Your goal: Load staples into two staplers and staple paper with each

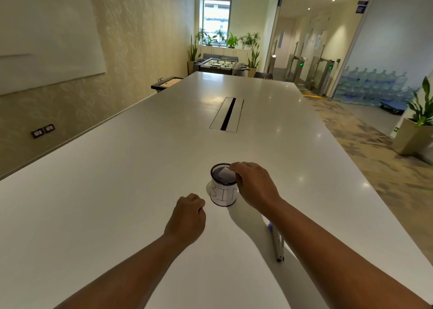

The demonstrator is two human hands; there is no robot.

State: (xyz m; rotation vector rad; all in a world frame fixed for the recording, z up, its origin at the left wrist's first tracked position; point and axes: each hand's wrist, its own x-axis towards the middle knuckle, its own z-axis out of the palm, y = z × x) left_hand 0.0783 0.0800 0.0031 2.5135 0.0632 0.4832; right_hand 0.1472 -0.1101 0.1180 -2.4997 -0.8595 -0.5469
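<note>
Gripping nothing we can make out, our right hand curls over the rim of a small black mesh cup wrapped in white paper lettered "BIN", with a crumpled white paper scrap inside. Our left hand rests on the long white bench as a loose fist just beside the cup. A slim white stapler with a blue end lies half under our right forearm.

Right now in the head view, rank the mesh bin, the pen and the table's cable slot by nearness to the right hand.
1. Mesh bin: under the right hand's fingertips.
2. Pen: beside the right forearm, toward the person.
3. Cable slot: far up the table's middle.
</note>
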